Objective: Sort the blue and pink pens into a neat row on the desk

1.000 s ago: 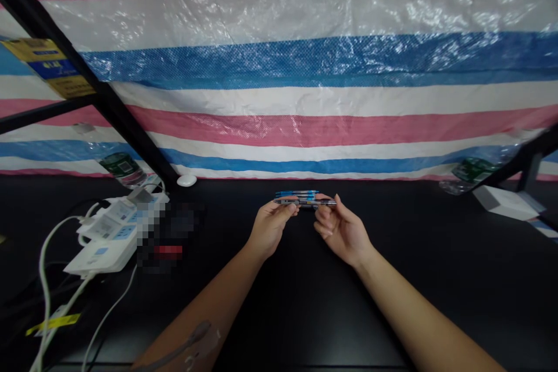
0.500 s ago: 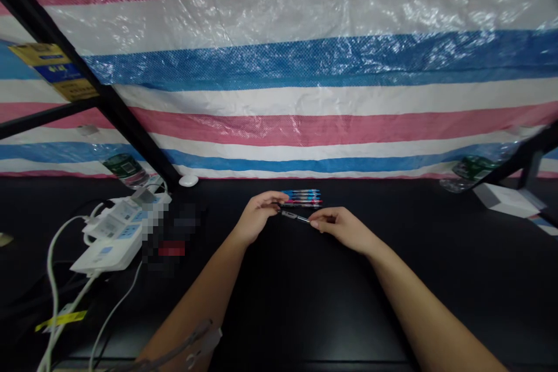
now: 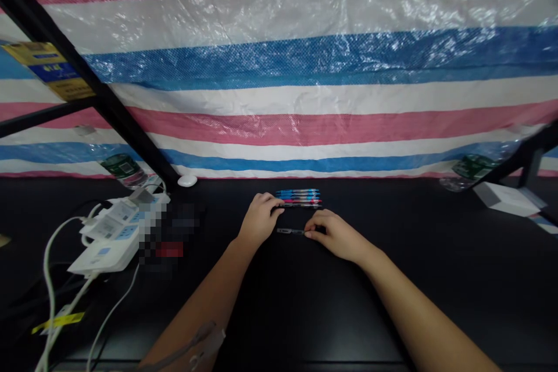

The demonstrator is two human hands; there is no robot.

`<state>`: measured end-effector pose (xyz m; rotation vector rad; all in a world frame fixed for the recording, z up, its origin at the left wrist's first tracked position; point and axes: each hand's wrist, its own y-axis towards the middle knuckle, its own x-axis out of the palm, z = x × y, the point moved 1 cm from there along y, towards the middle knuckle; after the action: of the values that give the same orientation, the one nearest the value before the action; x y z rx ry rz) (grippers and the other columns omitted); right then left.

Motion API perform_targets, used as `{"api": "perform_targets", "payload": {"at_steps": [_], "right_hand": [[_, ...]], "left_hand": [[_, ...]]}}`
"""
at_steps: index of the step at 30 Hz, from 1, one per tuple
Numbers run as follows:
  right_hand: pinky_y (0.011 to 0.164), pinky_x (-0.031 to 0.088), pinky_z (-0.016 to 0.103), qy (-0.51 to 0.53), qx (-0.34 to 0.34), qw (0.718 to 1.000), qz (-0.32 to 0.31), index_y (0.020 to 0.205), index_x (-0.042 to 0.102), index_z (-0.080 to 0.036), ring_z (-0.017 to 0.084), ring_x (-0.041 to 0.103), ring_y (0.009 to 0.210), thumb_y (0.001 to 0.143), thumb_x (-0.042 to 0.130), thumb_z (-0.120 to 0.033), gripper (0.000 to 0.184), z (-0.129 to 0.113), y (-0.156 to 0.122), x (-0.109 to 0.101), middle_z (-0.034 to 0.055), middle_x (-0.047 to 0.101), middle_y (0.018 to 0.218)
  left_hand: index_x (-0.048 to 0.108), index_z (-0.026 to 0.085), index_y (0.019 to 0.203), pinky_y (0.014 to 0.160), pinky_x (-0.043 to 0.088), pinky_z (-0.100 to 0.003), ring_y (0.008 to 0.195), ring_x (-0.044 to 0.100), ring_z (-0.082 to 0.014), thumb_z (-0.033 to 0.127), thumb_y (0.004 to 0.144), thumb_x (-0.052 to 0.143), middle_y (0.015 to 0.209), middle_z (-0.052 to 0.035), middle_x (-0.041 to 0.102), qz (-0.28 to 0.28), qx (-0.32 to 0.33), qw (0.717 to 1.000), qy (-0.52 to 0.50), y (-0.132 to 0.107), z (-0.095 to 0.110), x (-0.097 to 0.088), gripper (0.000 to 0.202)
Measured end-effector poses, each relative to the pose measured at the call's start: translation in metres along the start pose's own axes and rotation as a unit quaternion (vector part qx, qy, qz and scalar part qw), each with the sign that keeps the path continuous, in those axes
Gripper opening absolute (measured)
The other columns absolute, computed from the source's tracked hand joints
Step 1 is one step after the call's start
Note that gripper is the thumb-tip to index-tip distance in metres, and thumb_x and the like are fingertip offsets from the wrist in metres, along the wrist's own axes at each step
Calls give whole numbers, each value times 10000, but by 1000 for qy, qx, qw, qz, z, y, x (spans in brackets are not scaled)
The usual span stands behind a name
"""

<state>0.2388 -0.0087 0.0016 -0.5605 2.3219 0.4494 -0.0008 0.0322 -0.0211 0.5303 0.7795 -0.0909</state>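
Several pens (image 3: pixel 300 193) lie side by side in a row on the black table, with blue ones at the back, then a red one (image 3: pixel 300 201) and a dark one (image 3: pixel 305 206) nearest me. My left hand (image 3: pixel 260 218) has its thumb and forefinger closed round the left end of the dark pen. In front of the row is a separate grey-black pen (image 3: pixel 290 231), lying roughly crosswise. My right hand (image 3: pixel 332 233) pinches its right end between thumb and fingers, covering that tip.
On the left stand a white power strip (image 3: pixel 104 256) with plugs and cables, and a plastic bottle (image 3: pixel 124 168). A white round object (image 3: pixel 187 181) sits at the back edge. To the right are another bottle (image 3: pixel 473 167) and a white box (image 3: pixel 505 199). A striped sheet (image 3: pixel 305 99) hangs behind.
The grey-black pen has come nearer to me and now lies apart from the row. My left hand has let go of it and closed at the row's left end.
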Motion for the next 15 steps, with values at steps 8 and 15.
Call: {"api": "perform_targets", "payload": {"at_steps": [8,15], "right_hand": [[919,475,361,-12,3,1000,-4,948,747,-231,222,618,985,941,659,-253,92,-1,0,-1,50,706,959],[887,485,361,-4,0,1000,14,975,743,-231,226,619,962,938,670,-307,111,-3,0,-2,49,692,938]], "left_hand": [[693,210,967,934,455,-407,990,536,-248,134,879,679,982,-47,672,-18,0,1000,24,0,4,-1,117],[737,228,975,932,462,-429,984,549,-260,167,906,646,979,-58,672,-44,-3,999,20,0,4,-1,129]]}}
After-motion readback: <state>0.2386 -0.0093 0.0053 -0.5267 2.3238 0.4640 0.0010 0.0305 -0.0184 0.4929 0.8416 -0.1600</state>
